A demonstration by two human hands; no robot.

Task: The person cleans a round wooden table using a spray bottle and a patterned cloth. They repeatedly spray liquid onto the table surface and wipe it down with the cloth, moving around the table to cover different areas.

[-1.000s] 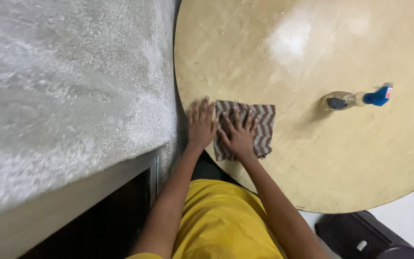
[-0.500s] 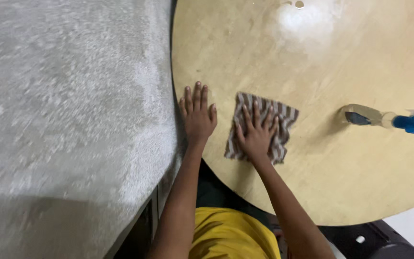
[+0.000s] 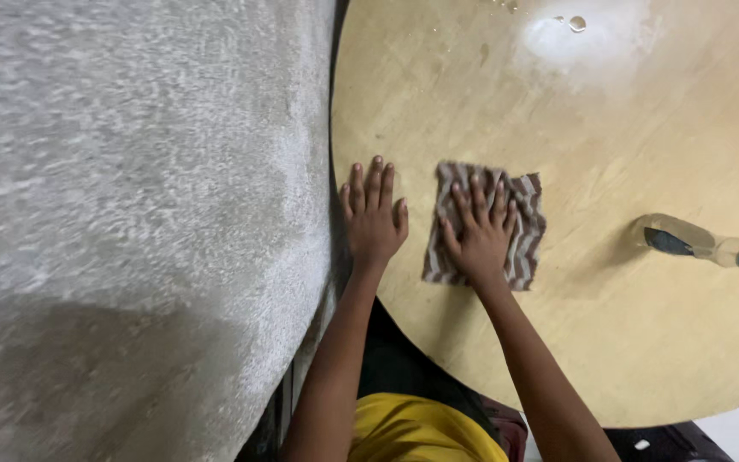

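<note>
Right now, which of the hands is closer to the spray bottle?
Right. The right hand lies flat on the cloth, with bare table between it and the bottle. The left hand rests at the table edge, farther away.

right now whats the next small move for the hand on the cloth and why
Probably slide the right hand and the striped cloth up the round table toward the wet, shiny patch. Droplets sit there unwiped, the hand is already pressed flat on the cloth, and the left hand braces flat near the table's edge.
</note>
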